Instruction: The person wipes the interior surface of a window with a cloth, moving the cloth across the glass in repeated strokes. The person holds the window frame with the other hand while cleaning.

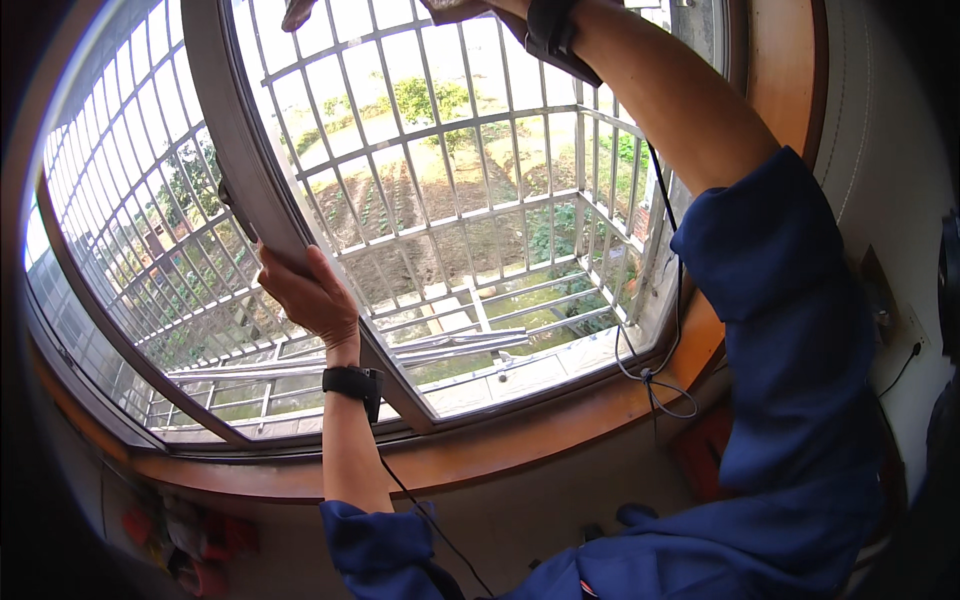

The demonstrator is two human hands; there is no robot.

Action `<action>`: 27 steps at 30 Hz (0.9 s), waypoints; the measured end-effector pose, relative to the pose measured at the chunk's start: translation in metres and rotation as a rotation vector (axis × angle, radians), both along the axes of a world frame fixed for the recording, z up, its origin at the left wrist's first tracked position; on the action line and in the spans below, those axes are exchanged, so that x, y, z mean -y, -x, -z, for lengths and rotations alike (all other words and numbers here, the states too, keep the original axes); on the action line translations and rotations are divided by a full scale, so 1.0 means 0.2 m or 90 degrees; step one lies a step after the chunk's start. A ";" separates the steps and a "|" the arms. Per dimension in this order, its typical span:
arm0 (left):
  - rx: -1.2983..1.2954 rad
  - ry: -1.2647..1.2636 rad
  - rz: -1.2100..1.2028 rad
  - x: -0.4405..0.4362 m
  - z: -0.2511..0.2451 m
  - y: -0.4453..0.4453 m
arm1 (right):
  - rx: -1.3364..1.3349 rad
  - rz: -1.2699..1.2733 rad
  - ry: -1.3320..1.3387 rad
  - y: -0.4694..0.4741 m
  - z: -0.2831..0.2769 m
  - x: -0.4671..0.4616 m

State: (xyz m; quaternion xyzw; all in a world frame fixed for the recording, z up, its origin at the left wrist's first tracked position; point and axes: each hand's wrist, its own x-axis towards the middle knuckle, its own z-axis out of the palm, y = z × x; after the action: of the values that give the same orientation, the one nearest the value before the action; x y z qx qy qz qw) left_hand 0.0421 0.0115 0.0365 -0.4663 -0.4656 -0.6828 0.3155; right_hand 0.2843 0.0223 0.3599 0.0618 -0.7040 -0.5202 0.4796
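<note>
My left hand [309, 292] grips the grey metal stile [251, 150] of a sliding window sash, thumb on one side and fingers on the other. Just above the fingers, a dark latch [236, 210] is fixed to the stile. My right arm reaches up across the open part of the window, and only a little of my right hand [469, 9] shows at the top edge. What it holds or touches is cut off. Left of it, a small brownish thing [298, 13] hangs into view, too little of it showing to name. Both wrists wear black straps with small devices.
An orange-brown wooden sill [517, 457] runs below the window track. Outside stands a metal security cage [457, 135], with loose metal bars [457, 343] on its floor. A looped grey cable [667, 394] hangs at the right corner. Red items [202, 577] lie low on the left.
</note>
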 end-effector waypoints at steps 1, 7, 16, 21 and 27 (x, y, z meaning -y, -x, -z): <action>-0.006 -0.016 0.010 0.00 0.00 0.00 | 0.054 -0.045 0.010 0.01 0.07 0.01; -0.013 0.001 0.001 0.00 -0.01 0.01 | 0.033 0.151 0.151 0.08 0.66 0.03; -0.029 0.006 -0.006 -0.01 0.00 0.02 | 0.076 0.097 0.319 0.06 1.45 0.13; -0.037 -0.012 -0.006 -0.01 0.00 0.02 | 0.146 0.110 0.361 0.02 1.91 0.13; -0.003 0.035 0.025 0.00 0.00 0.03 | 0.197 0.091 0.343 -0.09 2.50 0.11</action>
State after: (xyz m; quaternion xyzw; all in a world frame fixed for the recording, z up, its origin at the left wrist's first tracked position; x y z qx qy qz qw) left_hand 0.0370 0.0119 0.0358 -0.4854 -0.4741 -0.6748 0.2904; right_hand 0.3025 0.0013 -0.1391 -0.0386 -0.8836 -0.3321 0.3278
